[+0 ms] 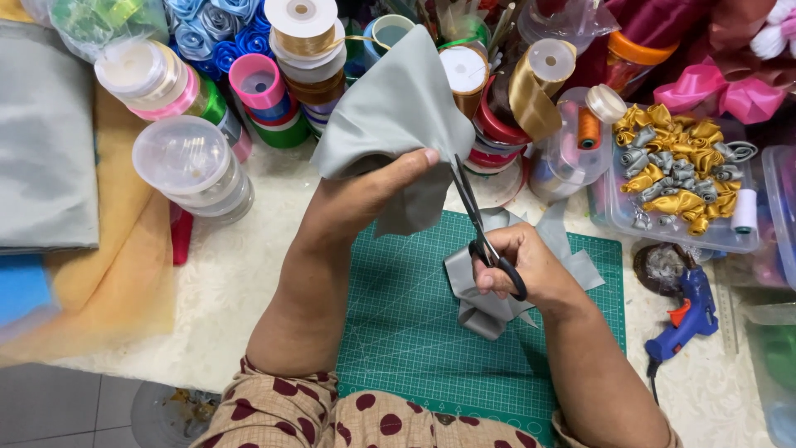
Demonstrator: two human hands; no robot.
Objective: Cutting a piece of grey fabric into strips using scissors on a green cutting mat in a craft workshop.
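Grey satin fabric is being held up above the green cutting mat by the left hand, whose fingers are being kept clamped on the cloth, the thumb pressed over its lower edge. Black-handled scissors are being gripped by the right hand, with the fingers being kept closed through the loops; the blades are being pointed up toward the fabric's lower edge, just beside the left thumb, and are lying almost together, though whether they are fully shut cannot be told. Cut grey strips are being left on the mat beneath the right hand. Spools of ribbon in many colours are being stacked behind the fabric, and two clear lidded tubs are being kept to their left. A clear tray of gold and grey ribbon rosettes is being kept well to the right, and a blue glue gun is being rested on the white table cover near the mat's right edge. Folded grey and yellow cloth is being stored at the far left.
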